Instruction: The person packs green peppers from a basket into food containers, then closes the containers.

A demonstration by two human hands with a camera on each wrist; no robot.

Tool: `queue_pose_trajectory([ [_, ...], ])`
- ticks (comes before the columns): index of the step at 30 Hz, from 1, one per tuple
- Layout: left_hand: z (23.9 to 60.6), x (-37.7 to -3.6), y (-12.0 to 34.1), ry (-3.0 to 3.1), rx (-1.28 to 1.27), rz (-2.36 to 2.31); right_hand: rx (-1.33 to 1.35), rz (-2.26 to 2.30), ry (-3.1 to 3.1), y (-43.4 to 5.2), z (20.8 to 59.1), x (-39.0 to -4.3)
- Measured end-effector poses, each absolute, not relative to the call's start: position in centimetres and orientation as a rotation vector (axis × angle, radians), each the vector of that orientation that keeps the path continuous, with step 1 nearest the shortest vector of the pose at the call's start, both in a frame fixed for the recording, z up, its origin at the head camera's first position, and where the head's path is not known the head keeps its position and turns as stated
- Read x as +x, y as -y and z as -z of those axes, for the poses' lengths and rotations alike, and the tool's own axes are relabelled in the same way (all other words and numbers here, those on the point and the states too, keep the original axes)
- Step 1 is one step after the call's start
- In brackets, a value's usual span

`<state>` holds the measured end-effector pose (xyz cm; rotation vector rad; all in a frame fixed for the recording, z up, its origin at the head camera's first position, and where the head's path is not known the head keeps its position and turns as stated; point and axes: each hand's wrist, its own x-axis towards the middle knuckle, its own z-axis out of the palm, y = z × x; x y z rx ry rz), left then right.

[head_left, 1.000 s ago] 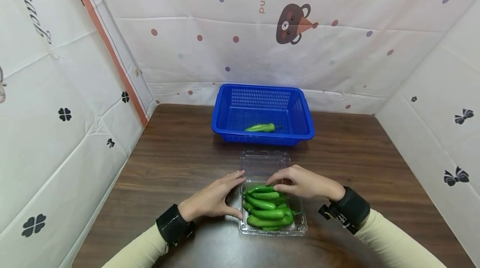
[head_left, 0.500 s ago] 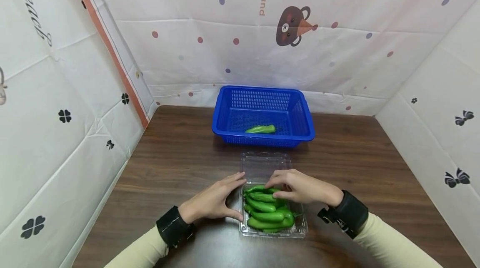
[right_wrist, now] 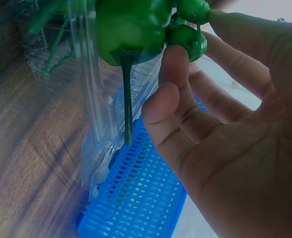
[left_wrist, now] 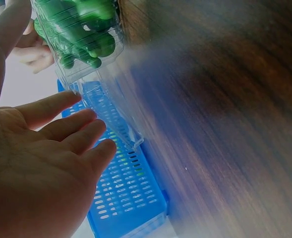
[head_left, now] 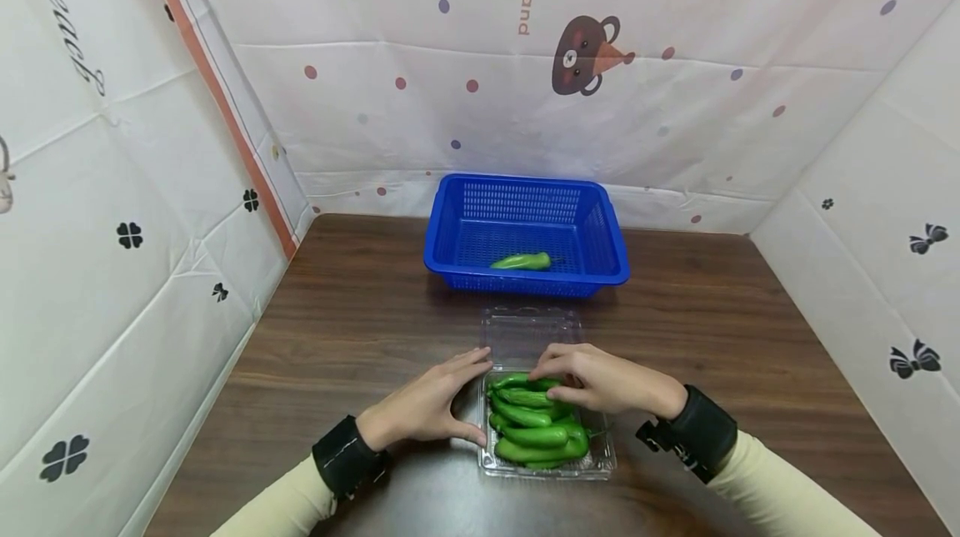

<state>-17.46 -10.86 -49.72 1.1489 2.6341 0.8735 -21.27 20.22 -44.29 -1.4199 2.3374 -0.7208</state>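
Several green peppers lie side by side in a clear plastic clamshell box. Its lid is folded back toward the basket. My right hand reaches in from the right and pinches a pepper at the far end of the pile, thumb on its tip. In the right wrist view a larger pepper with a long stem is beside the fingers. My left hand spans the box's left side, fingers extended at the lid hinge and thumb near the front left; its palm shows in the left wrist view.
A blue plastic basket stands behind the box, with one lighter green pepper inside. The brown wooden table is bordered by a printed white cloth at the back and both sides.
The head view has tilted slightly, so everything sits a little lower. My right fingers have shifted slightly among the far peppers. My left hand has stayed beside the box.
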Motion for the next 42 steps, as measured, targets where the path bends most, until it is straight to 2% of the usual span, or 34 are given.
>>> queue_pose_trajectory([
  [18, 49.3, -17.3, 10.7, -2.65, 1.149, -0.884, -1.428, 0.722, -2.351, -20.6, 44.5, -21.2],
  [25, 48.4, -18.6, 10.6, -2.824, 1.08, -0.98, -1.457, 0.723, -2.425, -20.2, 43.3, -21.8],
  [32, 47.0, -21.0, 10.7, -3.059, 0.98, -1.188, -1.497, 0.744, -2.572, -19.2, 41.4, -23.8],
  [42, 46.2, -24.2, 11.2, -3.2, 0.64, -1.256, -1.516, 0.658, -2.716, -18.4, 39.0, -28.6],
])
